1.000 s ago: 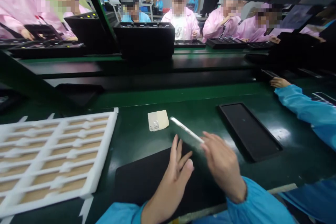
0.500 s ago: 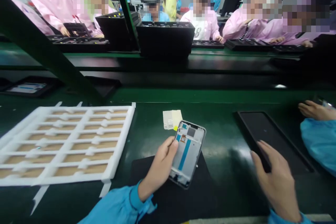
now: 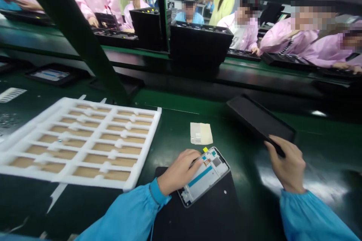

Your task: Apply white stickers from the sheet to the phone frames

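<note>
My left hand rests curled on the upper left edge of an open phone frame, which lies face up on a black mat at the near edge of the green bench. The frame shows a blue strip and small parts inside. My right hand grips the near end of a flat black tray and holds it lifted and tilted above the bench. A small cream label pad with a barcode lies just beyond the phone frame.
A white foam tray with several long slots lies to the left. A dark green post slants up behind it. Across the conveyor, people in pink and blue coats work at black trays and boxes.
The left hand has laid the phone frame down on the black mat. The right hand has reached the black tray, closed on it and raised it off the bench. The view swung left.
</note>
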### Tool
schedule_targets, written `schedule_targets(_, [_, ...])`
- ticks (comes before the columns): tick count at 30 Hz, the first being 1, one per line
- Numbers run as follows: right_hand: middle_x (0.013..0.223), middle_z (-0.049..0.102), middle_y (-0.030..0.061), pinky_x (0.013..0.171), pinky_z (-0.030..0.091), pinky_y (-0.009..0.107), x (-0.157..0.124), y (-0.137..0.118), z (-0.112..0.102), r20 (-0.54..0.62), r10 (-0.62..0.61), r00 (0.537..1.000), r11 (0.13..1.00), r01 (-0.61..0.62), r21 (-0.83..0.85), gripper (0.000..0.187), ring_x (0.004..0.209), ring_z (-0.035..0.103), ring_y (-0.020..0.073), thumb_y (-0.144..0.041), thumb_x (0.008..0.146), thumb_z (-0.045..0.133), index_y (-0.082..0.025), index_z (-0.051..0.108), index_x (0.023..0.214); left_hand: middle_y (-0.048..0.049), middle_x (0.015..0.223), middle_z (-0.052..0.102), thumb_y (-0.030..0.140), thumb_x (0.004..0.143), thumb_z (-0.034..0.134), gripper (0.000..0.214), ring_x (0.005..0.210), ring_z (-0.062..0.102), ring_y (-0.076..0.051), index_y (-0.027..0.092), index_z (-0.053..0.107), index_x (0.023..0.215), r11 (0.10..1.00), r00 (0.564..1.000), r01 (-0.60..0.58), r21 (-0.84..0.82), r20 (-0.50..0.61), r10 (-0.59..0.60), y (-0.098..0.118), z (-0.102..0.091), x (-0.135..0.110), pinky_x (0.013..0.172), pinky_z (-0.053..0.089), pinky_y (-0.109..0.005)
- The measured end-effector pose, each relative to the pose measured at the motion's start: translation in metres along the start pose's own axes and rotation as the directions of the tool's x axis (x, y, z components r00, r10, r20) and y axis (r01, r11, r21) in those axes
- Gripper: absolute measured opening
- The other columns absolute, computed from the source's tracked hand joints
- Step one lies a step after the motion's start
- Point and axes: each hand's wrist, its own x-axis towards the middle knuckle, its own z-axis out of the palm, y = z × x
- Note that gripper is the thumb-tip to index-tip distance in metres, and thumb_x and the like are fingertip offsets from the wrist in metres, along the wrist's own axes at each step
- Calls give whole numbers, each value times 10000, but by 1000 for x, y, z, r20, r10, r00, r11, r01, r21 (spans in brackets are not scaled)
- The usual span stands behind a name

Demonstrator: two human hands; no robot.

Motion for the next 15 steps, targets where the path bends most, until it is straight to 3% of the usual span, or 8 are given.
schedule_targets(3, [1055,719,117,997,453,456,49,-21,73,60,-56,997,978,42,205,252,1024,650,263,-373,929,575,-175,687,1038,-63,1391,548,324,1000,451,227,1377,408,-249,208,645,1014,993,996,-83,89,33,80,-4,2,-2,1149,295,-418])
schedule_targets(6, [1068,720,124,1005,441,491,81,-43,142,155,-110,982,950,58,306,266,1039,643,274,-378,931,537,-177,693,1007,-44,1474,480,337,999,460,228,1460,289,-259,210,645,958,983,994,-94,160,73,83,-6,3,-4,1200,203,-495])
schedule_targets(8, [1086,720,122,1023,410,549,91,-56,176,218,-135,967,937,53,346,258,1099,621,302,-355,925,515,-185,700,982,-39,1502,448,348,997,469,229,1476,254,-262,209,636,926,978,993,-102,181,82,89,-7,4,-5,1203,183,-526])
schedule_targets(11, [1155,693,149,1035,350,637,92,-71,196,283,-127,951,928,13,372,278,1203,553,352,-314,923,468,-173,698,990,-42,1524,419,357,997,471,243,1486,227,-267,202,629,897,975,992,-107,197,88,91,-7,4,-6,1203,179,-545])
schedule_targets(13, [1194,665,173,1037,353,623,87,-80,187,308,-112,945,925,-14,379,292,1218,534,349,-299,930,449,-156,683,1032,-53,1541,395,361,1002,457,256,1491,208,-272,198,629,905,974,991,-107,200,99,89,-7,4,-6,1203,181,-553])
schedule_targets(15, [1152,673,159,998,427,535,79,-91,168,361,-134,923,916,-24,401,277,1134,586,305,-299,942,453,-163,669,1051,-69,1561,360,363,1004,447,263,1497,185,-278,193,626,915,974,990,-105,201,113,84,-8,4,-5,1201,182,-561])
